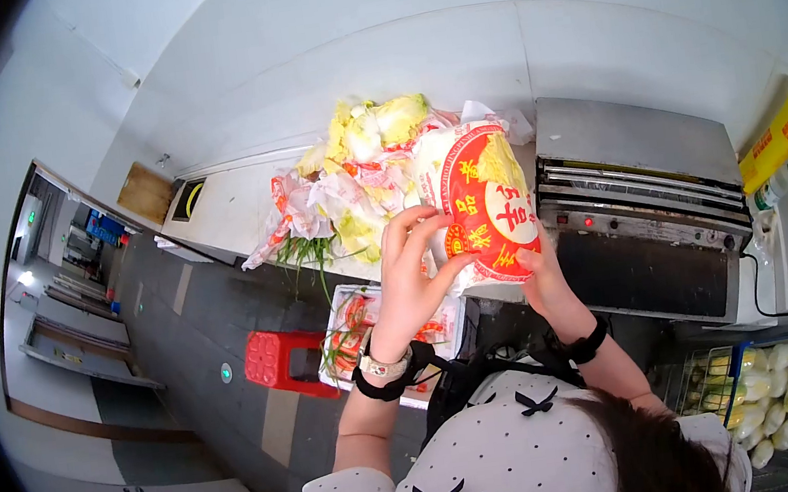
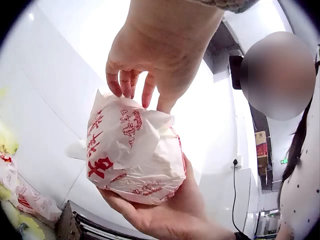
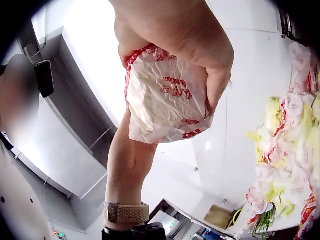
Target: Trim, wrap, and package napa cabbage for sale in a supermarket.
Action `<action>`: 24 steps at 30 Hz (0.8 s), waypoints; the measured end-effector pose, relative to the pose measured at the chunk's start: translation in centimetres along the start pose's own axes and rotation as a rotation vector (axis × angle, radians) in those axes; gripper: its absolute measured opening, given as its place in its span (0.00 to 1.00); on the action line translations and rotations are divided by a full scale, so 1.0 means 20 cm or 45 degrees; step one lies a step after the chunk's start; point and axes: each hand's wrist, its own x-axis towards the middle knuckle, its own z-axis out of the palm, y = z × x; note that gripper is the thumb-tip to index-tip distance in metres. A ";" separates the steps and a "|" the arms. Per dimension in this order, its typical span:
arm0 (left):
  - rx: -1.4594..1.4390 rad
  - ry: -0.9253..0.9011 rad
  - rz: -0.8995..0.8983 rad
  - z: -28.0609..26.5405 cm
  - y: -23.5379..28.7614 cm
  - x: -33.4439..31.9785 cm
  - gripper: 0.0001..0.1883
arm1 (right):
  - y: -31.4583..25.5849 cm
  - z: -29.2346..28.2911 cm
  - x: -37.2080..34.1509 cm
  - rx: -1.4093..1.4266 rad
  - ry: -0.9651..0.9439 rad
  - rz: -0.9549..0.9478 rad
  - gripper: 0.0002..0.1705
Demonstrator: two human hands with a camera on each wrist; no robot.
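A bundle in white paper with red print [image 1: 492, 200] is held up before the chest, also seen as the wrapped bundle [image 2: 135, 155] in the left wrist view. Its contents are hidden. My left hand [image 1: 408, 279] touches the wrapper's near left side with its fingertips; in the left wrist view the left hand [image 2: 157, 55] has its fingers at the gathered paper edge. From below, my right hand [image 1: 550, 276] supports the bundle, its fingers curved round it; the right hand [image 3: 185, 35] spans the wrapper [image 3: 162, 100] in the right wrist view.
Leafy vegetables [image 1: 379, 125] and crumpled printed wrappers [image 1: 310, 202] lie on the white counter [image 1: 237, 206]. A metal machine [image 1: 646, 215] stands at right. Below are a red stool [image 1: 275, 359], a white box [image 1: 462, 321] and a crate of pale vegetables [image 1: 757, 398].
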 end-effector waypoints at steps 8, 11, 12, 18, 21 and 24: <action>-0.052 -0.064 -0.160 0.03 0.00 -0.04 0.16 | -0.04 -0.01 -0.04 -0.108 0.027 -0.010 0.50; -0.061 -0.077 -0.146 0.05 -0.01 -0.06 0.13 | -0.04 -0.04 -0.05 -0.103 0.025 0.014 0.51; -0.058 -0.082 -0.133 0.05 -0.02 -0.06 0.13 | -0.04 -0.03 -0.05 -0.090 0.023 0.022 0.51; -0.045 -0.088 -0.092 0.05 0.01 -0.07 0.10 | -0.05 -0.02 -0.06 -0.046 0.019 0.077 0.48; -0.138 -0.179 0.061 0.05 0.00 -0.07 0.08 | -0.04 -0.03 -0.05 0.042 -0.049 0.125 0.44; -0.536 -0.109 -0.141 0.04 -0.08 -0.14 0.08 | 0.00 -0.08 -0.04 0.156 -0.071 0.156 0.37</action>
